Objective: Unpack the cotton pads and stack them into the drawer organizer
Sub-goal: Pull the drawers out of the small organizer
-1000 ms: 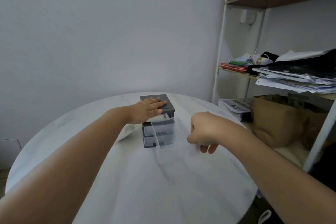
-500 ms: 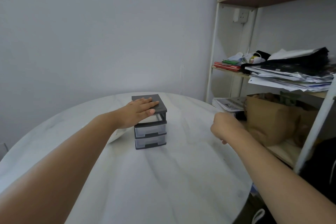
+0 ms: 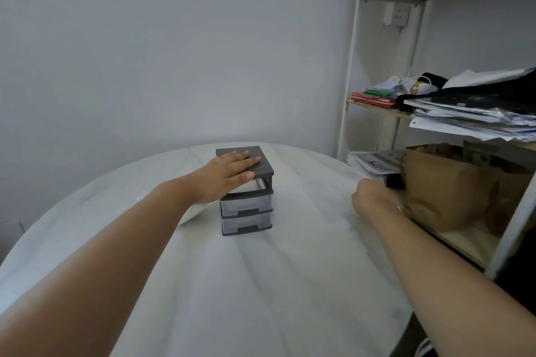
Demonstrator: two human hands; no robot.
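A small grey drawer organizer (image 3: 246, 213) stands at the middle of the round white table (image 3: 261, 284). Its two lower clear drawers are closed, and the top slot looks open at the front. My left hand (image 3: 232, 171) lies flat on its dark lid, fingers straight. A white soft packet (image 3: 191, 214), partly hidden by my left forearm, lies just left of the organizer. My right hand (image 3: 372, 197) is at the table's right edge beside the shelf, seen from the back with its fingers hidden. No loose cotton pads show.
A white-framed shelf unit (image 3: 346, 113) stands close to the table's right side. It holds a brown paper bag (image 3: 443, 191), magazines (image 3: 374, 161) and a pile of papers (image 3: 470, 122). A plain wall is behind the table.
My right hand has moved from in front of the organizer, where it held a clear drawer, away to the table's right edge by the shelf. My left hand has stayed on the lid.
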